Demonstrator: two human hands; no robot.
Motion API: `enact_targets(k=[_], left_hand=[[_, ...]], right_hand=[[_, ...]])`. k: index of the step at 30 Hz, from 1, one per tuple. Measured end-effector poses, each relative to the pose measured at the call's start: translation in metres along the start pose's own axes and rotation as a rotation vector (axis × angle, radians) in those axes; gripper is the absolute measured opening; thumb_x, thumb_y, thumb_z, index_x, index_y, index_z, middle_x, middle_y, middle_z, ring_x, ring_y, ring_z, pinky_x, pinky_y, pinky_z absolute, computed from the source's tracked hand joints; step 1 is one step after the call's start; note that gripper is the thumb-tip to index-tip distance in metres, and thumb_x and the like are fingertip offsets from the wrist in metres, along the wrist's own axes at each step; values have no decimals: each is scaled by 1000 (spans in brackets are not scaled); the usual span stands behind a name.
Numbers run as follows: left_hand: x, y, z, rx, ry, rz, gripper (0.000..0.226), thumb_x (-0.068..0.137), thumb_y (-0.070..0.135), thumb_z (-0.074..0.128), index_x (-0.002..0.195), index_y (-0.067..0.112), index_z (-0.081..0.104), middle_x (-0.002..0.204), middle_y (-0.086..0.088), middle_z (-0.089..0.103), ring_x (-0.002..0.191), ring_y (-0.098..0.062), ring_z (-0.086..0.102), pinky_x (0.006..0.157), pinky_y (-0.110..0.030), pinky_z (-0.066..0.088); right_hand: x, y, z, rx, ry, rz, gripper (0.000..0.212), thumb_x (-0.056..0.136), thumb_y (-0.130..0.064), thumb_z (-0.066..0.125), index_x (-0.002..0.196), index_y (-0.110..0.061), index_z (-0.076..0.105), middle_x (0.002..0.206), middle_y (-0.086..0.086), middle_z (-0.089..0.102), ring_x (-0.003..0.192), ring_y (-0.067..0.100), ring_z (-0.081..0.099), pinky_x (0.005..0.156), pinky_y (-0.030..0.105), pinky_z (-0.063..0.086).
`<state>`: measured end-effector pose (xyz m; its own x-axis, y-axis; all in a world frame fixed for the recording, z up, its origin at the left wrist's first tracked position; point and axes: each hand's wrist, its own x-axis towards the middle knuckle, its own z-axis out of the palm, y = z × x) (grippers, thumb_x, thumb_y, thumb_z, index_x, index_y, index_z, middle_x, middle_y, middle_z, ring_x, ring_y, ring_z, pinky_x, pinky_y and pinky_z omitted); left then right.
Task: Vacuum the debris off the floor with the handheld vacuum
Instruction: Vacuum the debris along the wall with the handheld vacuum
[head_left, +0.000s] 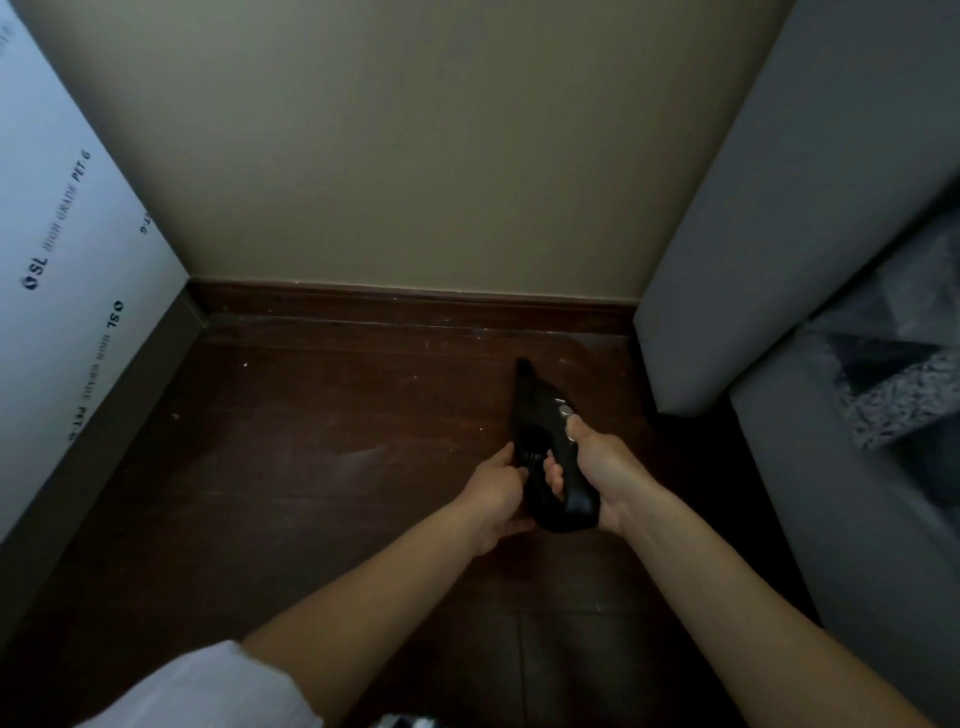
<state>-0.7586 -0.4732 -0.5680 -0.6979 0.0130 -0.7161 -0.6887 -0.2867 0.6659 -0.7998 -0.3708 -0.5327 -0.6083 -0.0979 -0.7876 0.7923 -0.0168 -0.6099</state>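
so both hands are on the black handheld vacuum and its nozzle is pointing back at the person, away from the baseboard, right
Not quite. Both hands are on the black handheld vacuum, left hand at its side and right hand around the handle, but the head view shows the nozzle pointing away from the person, toward the baseboard.

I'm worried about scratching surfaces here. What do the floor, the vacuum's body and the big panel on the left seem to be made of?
The dark brown floor looks like polished wood boards: faint seams and a soft sheen. The black handheld vacuum looks like moulded plastic, semi-gloss, with a silvery button. The white panel on the left seems to be smooth board under printed protective film, though that is less sure.
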Motion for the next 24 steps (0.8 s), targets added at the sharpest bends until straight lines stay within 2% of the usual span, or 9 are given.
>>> enact_targets(k=[4,7,11,16,21,24], left_hand=[[9,7,15,85,-61,2,52,104,8,30,150,33,29,105,2,59,92,-16,58,77,-33,51],[18,10,25,114,-67,-16,54,104,8,29,152,33,25,118,-3,56,99,-18,57,79,-34,50],[30,12,29,137,-71,-18,53,104,9,29,151,34,27,117,-3,55,102,-19,57,70,-31,52],[42,25,27,169,-47,16,49,104,8,29,147,32,34,107,0,57,104,-19,55,85,-37,48],[51,42,18,149,-27,36,48,105,11,30,148,32,33,122,-3,58,116,-23,55,96,-40,48],[53,45,14,162,-20,41,48,104,10,29,147,32,33,111,-1,59,112,-24,55,98,-42,47]], right_hand=[[3,-2,-14,77,56,-24,47,101,-42,39,111,2,54,61,8,56,35,11,52,33,19,42],[7,-5,-21,104,93,-34,49,101,-42,38,116,2,53,62,8,55,34,11,50,33,19,42],[14,-10,-25,131,114,-51,49,102,-41,38,122,2,51,63,9,54,33,12,50,33,18,41],[23,-24,-20,142,101,-43,46,101,-39,40,120,2,51,64,9,55,34,12,50,32,18,41],[37,-42,-10,146,66,-57,50,101,-39,41,130,1,48,65,10,56,33,11,51,33,18,43],[46,-42,-4,99,78,-67,50,101,-40,41,129,0,49,69,11,58,38,13,53,34,18,43]])
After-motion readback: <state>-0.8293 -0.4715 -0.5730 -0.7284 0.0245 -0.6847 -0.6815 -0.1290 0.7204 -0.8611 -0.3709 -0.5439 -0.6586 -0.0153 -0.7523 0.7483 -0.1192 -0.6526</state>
